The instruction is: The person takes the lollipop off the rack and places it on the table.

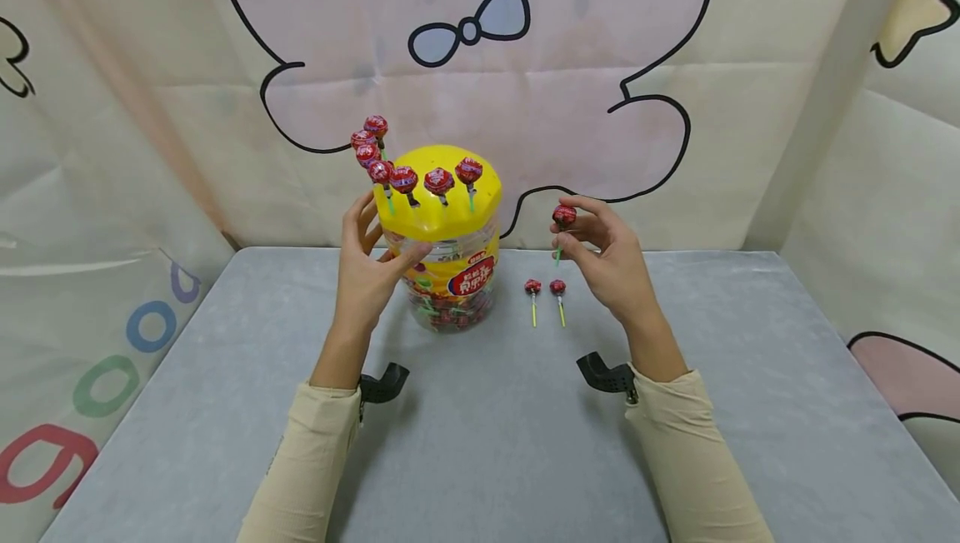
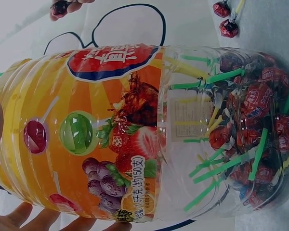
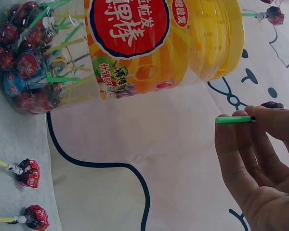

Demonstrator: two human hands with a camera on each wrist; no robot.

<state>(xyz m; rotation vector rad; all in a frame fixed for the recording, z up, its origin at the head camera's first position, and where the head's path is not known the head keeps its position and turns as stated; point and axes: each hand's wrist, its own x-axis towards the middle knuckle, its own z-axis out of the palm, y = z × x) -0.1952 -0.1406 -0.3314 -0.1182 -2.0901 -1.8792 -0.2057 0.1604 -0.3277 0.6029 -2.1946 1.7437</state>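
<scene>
By the right hand (image 1: 611, 261), one lollipop (image 1: 564, 216) is pinched between thumb and fingers, and its green stick (image 3: 232, 120) is pointed towards six o'clock in the head view. By the left hand (image 1: 366, 275), the jar (image 1: 472, 276) is gripped, with the thumb laid on the near side and the fingers curved round at nine o'clock. The jar is placed on the grey table (image 1: 480, 443); the pinched lollipop is seen apart from it, at its three o'clock. On the yellow lid (image 1: 450, 226), seven lollipops (image 1: 438, 182) are set with heads up, from ten o'clock round by eight to five. In the jar's bottom, more lollipops (image 3: 29, 65) are heaped. At its four o'clock, two loose lollipops (image 1: 557, 286) are laid side by side.
</scene>
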